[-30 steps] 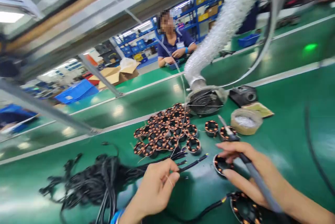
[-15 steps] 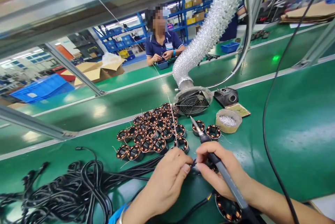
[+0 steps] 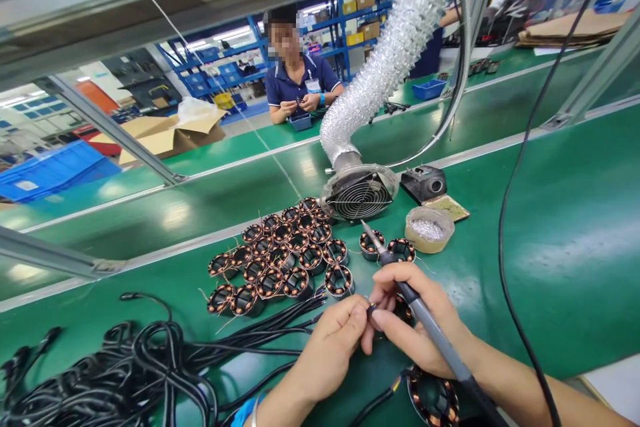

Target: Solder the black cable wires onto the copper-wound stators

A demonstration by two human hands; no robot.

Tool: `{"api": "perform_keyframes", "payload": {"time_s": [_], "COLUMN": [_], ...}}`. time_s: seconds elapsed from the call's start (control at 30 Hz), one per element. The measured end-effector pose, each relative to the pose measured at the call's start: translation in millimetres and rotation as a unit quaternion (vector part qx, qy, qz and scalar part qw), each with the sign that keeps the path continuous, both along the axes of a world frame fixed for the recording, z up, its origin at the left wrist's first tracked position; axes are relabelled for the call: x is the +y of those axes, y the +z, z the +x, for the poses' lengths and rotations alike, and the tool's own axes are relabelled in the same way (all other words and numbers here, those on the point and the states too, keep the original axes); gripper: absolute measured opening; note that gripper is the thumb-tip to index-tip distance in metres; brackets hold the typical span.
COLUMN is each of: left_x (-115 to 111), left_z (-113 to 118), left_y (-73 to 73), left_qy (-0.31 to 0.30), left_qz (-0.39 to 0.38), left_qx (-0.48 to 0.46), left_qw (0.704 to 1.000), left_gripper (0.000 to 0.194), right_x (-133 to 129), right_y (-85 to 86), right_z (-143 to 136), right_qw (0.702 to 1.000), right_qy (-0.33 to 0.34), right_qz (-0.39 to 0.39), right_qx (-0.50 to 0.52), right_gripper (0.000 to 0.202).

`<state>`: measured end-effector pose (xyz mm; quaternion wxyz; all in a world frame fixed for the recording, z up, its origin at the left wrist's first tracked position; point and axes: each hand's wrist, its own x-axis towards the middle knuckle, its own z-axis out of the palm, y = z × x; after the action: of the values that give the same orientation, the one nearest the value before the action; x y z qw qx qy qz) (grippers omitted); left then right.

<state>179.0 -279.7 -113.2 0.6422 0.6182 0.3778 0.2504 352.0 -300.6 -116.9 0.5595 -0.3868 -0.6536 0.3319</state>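
My left hand (image 3: pixel 336 340) pinches the tip of a black cable whose small coloured wire ends (image 3: pixel 371 308) show between both hands. In my right hand (image 3: pixel 425 317) lies a soldering iron (image 3: pixel 434 328), its metal tip pointing up and away toward the fan; the thumb and fingers also meet near those wire ends. Under the right hand, a copper-wound ring is mostly hidden. Another copper-wound ring (image 3: pixel 433 395) sits below the right wrist, beside a cable end (image 3: pixel 383 400) with bared coloured wires. Many such rings (image 3: pixel 296 282) stand grouped beyond my left hand.
Black cables (image 3: pixel 125 367) pile at the left. A fan with a silver duct (image 3: pixel 363 197), an iron holder (image 3: pixel 424 182) and a tub of shiny bits (image 3: pixel 429 230) stand ahead. A cord (image 3: pixel 505 267) hangs right. Across the bench sits a person (image 3: pixel 303 84).
The view has shifted slightly to the right. The thin white strand that ran down to my left hand now hangs farther off. My left fingers have changed their grip on the wire ends.
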Motion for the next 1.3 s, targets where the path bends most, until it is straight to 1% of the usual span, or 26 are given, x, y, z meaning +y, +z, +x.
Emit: {"api": "perform_keyframes", "payload": {"time_s": [0.07,0.2,0.33,0.4,0.47,0.53,0.67,0.7,0.77,0.87,1.0,1.07,1.13,1.2,1.23,1.3], "left_x": [0.3,-1.8,-4.2,-4.4,-4.2,-4.2,-7.7,-9.3,-12.5,-14.5,-8.7,-4.1,0.2,4.3,6.4,10.5], "left_z": [-2.5,-3.7,0.1,1.1,0.4,-1.5,-4.8,-5.2,-5.5,-6.0,-7.3,-7.9,-8.7,-9.6,-10.0,-10.3], "left_y": [-4.6,-8.0,-6.8,-5.9,-5.0,-3.5,2.0,3.5,6.0,10.3,21.6,28.1,32.5,33.3,32.3,27.6], "left_qy": [0.003,0.034,0.088,0.124,0.141,0.129,0.082,0.069,0.046,0.028,0.002,-0.007,-0.011,-0.008,-0.006,-0.01], "left_qz": [-0.022,-0.008,-0.012,-0.013,-0.004,0.02,0.098,0.116,0.144,0.164,0.194,0.21,0.212,0.195,0.171,0.089], "left_qx": [-0.018,-0.024,-0.03,-0.03,-0.018,0.012,0.123,0.147,0.176,0.189,0.231,0.247,0.243,0.229,0.214,0.164], "left_qw": [1.0,0.999,0.996,0.992,0.99,0.991,0.984,0.98,0.973,0.968,0.953,0.946,0.946,0.954,0.962,0.982], "left_gripper": [0.049,0.042,0.039,0.038,0.037,0.035,0.028,0.026,0.023,0.022,0.021,0.019,0.017,0.016,0.017,0.021], "right_x": [0.0,0.6,-1.6,-4.1,-6.2,-7.0,-3.8,-2.4,0.6,6.7,17.4,21.7,23.7,23.6,22.8,20.9], "right_y": [-0.8,-0.7,-1.1,-2.1,-2.2,-0.1,9.2,11.1,13.1,13.1,14.9,16.4,17.0,15.9,14.6,10.5], "right_z": [-2.4,-3.8,-6.1,-8.5,-10.3,-10.0,-5.1,-4.3,-3.8,-2.9,6.6,13.2,18.3,20.3,19.9,16.9], "right_qw": [1.0,0.999,0.998,0.997,0.995,0.992,0.978,0.974,0.968,0.962,0.964,0.965,0.963,0.961,0.962,0.966], "right_qy": [-0.004,-0.028,-0.043,-0.047,-0.044,-0.04,-0.054,-0.047,-0.013,0.031,0.031,0.046,0.071,0.076,0.067,0.042], "right_qz": [0.007,0.004,0.001,0.018,0.043,0.067,0.125,0.14,0.166,0.173,0.163,0.166,0.164,0.161,0.162,0.172], "right_qx": [-0.014,-0.028,-0.044,-0.06,-0.078,-0.101,-0.159,-0.17,-0.186,-0.208,-0.205,-0.198,-0.203,-0.211,-0.209,-0.19], "right_gripper": [0.04,0.036,0.035,0.035,0.034,0.033,0.031,0.032,0.033,0.029,0.024,0.025,0.026,0.027,0.027,0.026]}}
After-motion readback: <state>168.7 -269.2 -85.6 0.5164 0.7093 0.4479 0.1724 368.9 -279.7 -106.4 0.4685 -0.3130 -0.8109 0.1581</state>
